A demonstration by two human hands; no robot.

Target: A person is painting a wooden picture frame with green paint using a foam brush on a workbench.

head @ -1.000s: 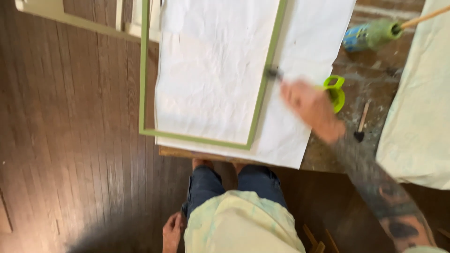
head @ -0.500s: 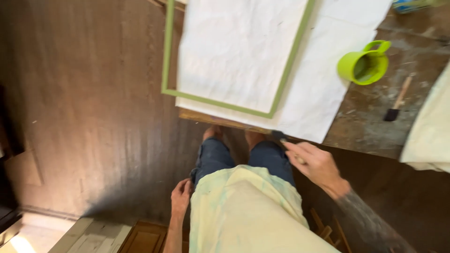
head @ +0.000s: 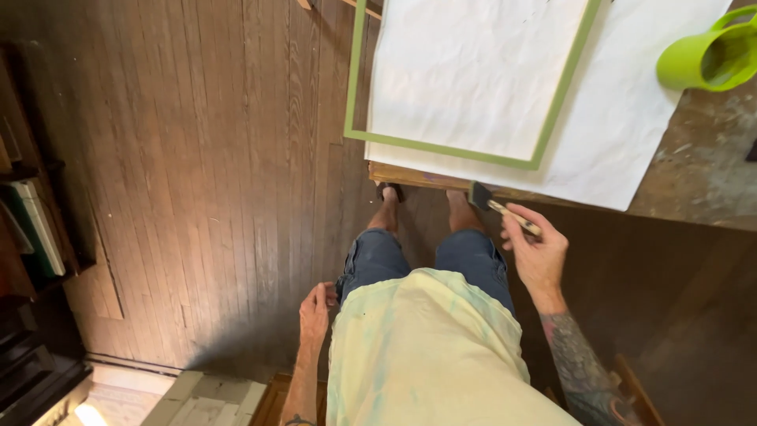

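Right hand: the right hand [head: 538, 254] hangs below the edge of the counter [head: 694, 177], in front of the person's right thigh, fingers [head: 516, 225] clamped on the small foam brush with a pale wooden handle [head: 497, 202]
Brush: its dark wedge head points up and left, just under the wooden counter edge and not touching the paper; the handle runs down into the fist
Left hand: the left hand [head: 315, 314] rests at the left hip, touching the blue denim shorts [head: 426, 256]; fingers bent loosely together, nothing in them
Counter: a white paper sheet bordered with green tape [head: 465, 79] lies on a larger plain white sheet [head: 623, 134], which hangs slightly past the near edge; a lime-green plastic cup with a handle [head: 708, 57] stands on the bare stained surface to the right, well apart from the brush
Floor: dark wooden floorboards [head: 197, 158] with both bare feet planted just beneath the counter edge
Clothing: a pale yellow shirt [head: 426, 355] fills the lower middle
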